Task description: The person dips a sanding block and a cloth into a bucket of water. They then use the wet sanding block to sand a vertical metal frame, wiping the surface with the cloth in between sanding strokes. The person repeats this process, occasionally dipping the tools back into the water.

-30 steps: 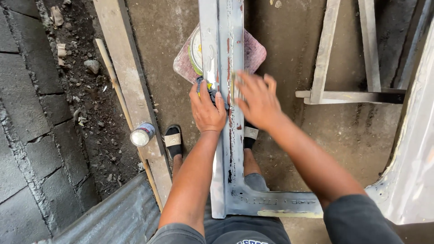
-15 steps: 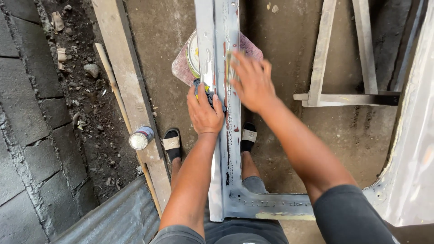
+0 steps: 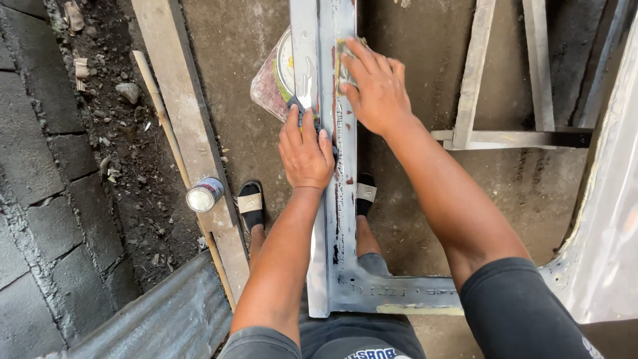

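A long wooden plank (image 3: 189, 126) lies diagonally on the concrete floor (image 3: 412, 199). A thin wooden stick (image 3: 163, 123) lies beside the plank on its left. A small metal can (image 3: 205, 195) rests on its side against the plank's left edge. Left of the plank is a strip of dirt with loose stones (image 3: 126, 92), bordered by grey paving blocks (image 3: 33, 173). A corrugated metal sheet (image 3: 159, 322) occupies the lower left. A wooden frame (image 3: 505, 136) lies at upper right.
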